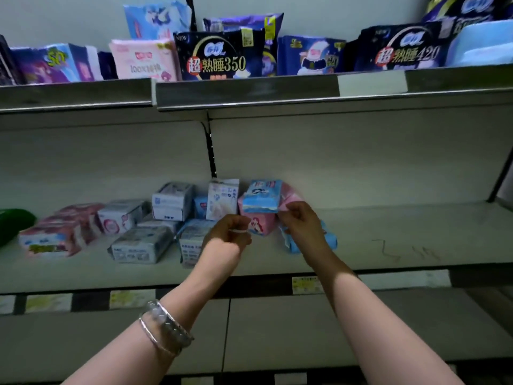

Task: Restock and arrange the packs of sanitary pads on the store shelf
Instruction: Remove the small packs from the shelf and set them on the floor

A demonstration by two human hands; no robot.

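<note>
Bangles point(163, 326) on left wrist | left hand point(226, 232) curled, hold unclear | right hand point(304, 223) pinches pink pack point(262, 225), blue pack point(261, 195) atop

Two shelves hold the stock. About eleven packs stand along the upper shelf point(249, 91), two of them black: the 350 pack point(219, 55) and the 420 pack point(402, 50). A dozen or more lie on the lower shelf point(402, 234), left edge to middle, two pink packs point(262, 225) among them. Two hands show: left hand point(227, 232), right hand point(302, 223).
</note>
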